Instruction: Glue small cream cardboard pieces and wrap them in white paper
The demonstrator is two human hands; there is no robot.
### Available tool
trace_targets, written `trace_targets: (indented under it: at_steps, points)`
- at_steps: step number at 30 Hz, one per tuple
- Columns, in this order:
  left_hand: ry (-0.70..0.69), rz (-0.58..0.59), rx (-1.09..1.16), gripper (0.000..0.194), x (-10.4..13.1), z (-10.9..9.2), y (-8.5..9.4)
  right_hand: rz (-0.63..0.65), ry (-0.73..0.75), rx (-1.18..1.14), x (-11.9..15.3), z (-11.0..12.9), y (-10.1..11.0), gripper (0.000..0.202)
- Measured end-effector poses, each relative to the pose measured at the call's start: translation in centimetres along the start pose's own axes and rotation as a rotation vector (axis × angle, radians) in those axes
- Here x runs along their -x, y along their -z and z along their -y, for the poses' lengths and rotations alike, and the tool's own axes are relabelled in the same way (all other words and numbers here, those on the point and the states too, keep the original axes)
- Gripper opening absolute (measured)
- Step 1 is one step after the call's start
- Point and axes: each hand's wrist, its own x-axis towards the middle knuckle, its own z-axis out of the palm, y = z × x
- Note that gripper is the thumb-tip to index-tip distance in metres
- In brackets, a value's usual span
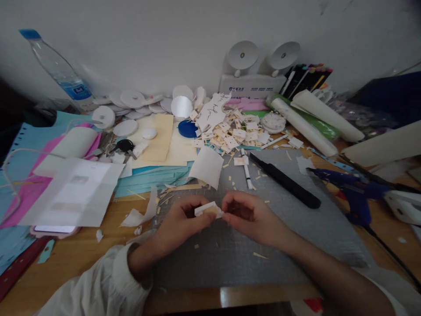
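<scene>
Two hands point(184, 224), one bottle point(67, 72), one glue gun point(357, 191)

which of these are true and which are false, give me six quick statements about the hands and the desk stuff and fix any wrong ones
1. The left hand holds a small white piece. True.
2. The right hand grips a pen. False: the right hand has its fingertips at or near the end of the small white piece.
3. The black utility knife lies on blue paper. False: the black utility knife lies on the gray cutting mat.
4. The blue hot glue gun lies right of the black utility knife. True.
5. The plastic bottle has a red cap. False: the plastic bottle has a blue cap.
6. The keys lie left of the blue disc. True.
</scene>
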Motion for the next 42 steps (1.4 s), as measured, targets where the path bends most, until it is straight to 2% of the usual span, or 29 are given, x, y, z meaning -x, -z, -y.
trace_targets:
  at_steps: [7,14,20,27,34,40,42]
  points:
    - [-0.029,0.005,0.000,0.026,0.0,-0.1,-0.1,-0.043,0.007,-0.085,-0.1,0.0,-0.3,0.009]
    - [-0.004,0.004,0.004,0.026,0.0,0.1,-0.1,-0.096,0.034,-0.030,0.1,0.0,-0.8,0.009]
    - [0.086,0.029,0.172,0.026,-0.1,0.5,0.0,-0.132,0.138,0.011,0.3,-0.1,-0.8,0.005]
    - [0.228,0.101,0.466,0.024,-0.1,0.3,0.0,-0.129,0.397,0.279,0.3,0.1,-0.7,0.010]
    - [0.291,0.128,0.576,0.022,-0.1,0.3,0.1,-0.090,0.547,0.529,0.2,-0.3,0.2,0.013]
    - [0.259,0.151,0.590,0.021,-0.2,0.4,0.2,-0.107,0.594,0.574,0.1,-0.4,0.6,0.016]
    - [0.185,0.124,0.580,0.026,-0.2,0.4,0.2,-0.126,0.585,0.566,0.1,0.0,0.7,0.015]
